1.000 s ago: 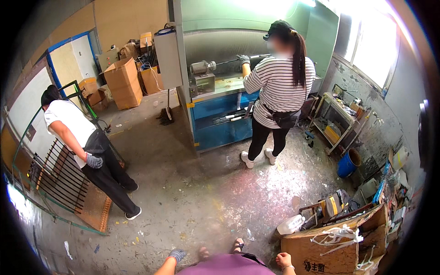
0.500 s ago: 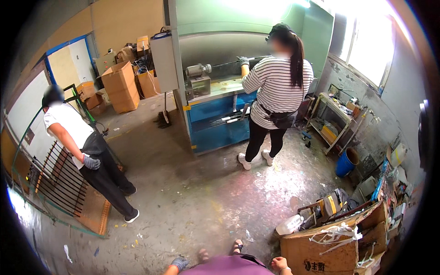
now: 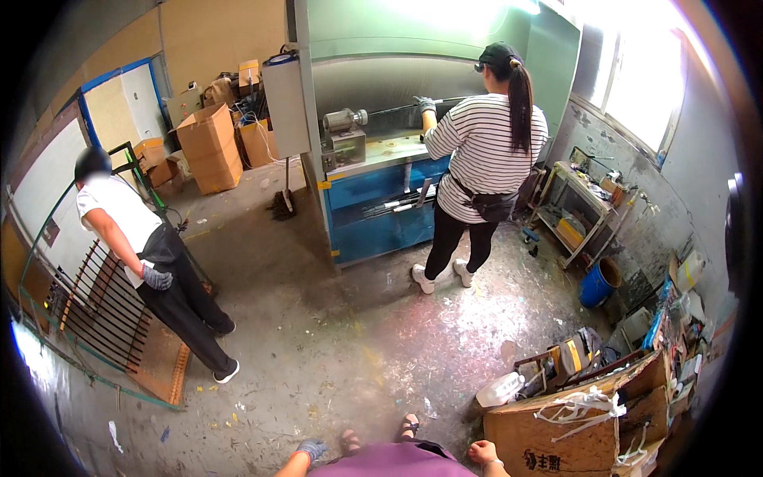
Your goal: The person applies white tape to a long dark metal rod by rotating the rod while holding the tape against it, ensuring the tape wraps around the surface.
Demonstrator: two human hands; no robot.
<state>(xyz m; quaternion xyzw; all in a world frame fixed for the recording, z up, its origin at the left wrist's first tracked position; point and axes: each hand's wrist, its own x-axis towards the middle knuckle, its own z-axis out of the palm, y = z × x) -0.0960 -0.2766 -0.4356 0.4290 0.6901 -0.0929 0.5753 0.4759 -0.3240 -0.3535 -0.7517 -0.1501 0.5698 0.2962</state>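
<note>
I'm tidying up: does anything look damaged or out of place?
Yes: the cardboard box at lower right has ragged edges and tangled white straps over it; the floor is stained and littered. The left hand is gloved, the right hand bare, an odd mismatch.

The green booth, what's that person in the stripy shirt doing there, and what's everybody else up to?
The person in the stripy shirt stands at the green booth, a gloved hand on a long thin rod near a small motor. Over on the left, a person in a white shirt stands by a row of dark rods. The camera wearer's gloved left hand and bare right hand are down low, with nothing visible in them.
</note>
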